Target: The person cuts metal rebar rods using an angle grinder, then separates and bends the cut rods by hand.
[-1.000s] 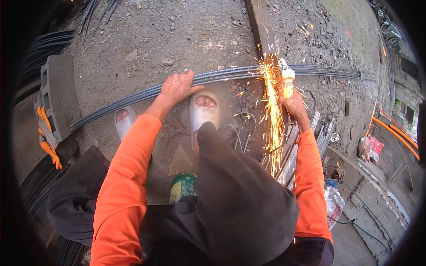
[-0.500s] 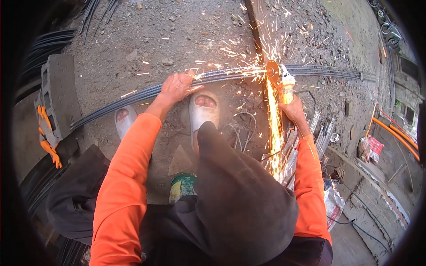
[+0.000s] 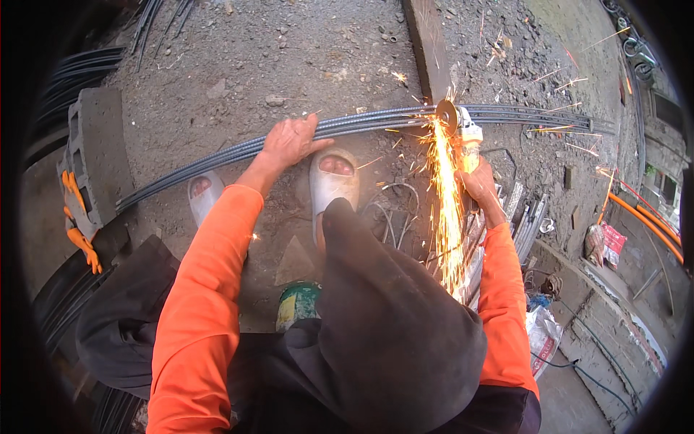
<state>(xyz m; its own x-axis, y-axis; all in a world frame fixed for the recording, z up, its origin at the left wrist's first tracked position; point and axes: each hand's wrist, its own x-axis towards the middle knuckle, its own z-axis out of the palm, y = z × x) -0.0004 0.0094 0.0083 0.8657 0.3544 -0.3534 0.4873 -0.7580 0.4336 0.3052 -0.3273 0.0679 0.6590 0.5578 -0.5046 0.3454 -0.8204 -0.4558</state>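
Observation:
A bundle of long steel rebars (image 3: 383, 121) runs across the ground in front of my feet. My left hand (image 3: 290, 142) is closed over the bundle, thumb toward the right. In my right hand (image 3: 480, 182) is a yellow and silver angle grinder (image 3: 470, 141), gripped round its body. Its round cutting disc (image 3: 447, 116) stands on edge against the bars. Bright orange sparks (image 3: 443, 210) pour from the contact toward me, past my right forearm. Under the cut, a wooden beam (image 3: 428, 50) crosses below the bars.
Concrete hollow blocks (image 3: 100, 159) with orange gloves (image 3: 83, 249) stand at the left, by the bars' end. A green and yellow bucket (image 3: 298, 304) sits between my legs. Metal strips (image 3: 531, 220) and a cable loop (image 3: 394, 210) lie near my right arm. Orange pipes (image 3: 647, 220) lie far right.
Fewer sparks fly left along the bars now, and more scatter to the right. The stream toward me continues. Both hands have stayed almost in place.

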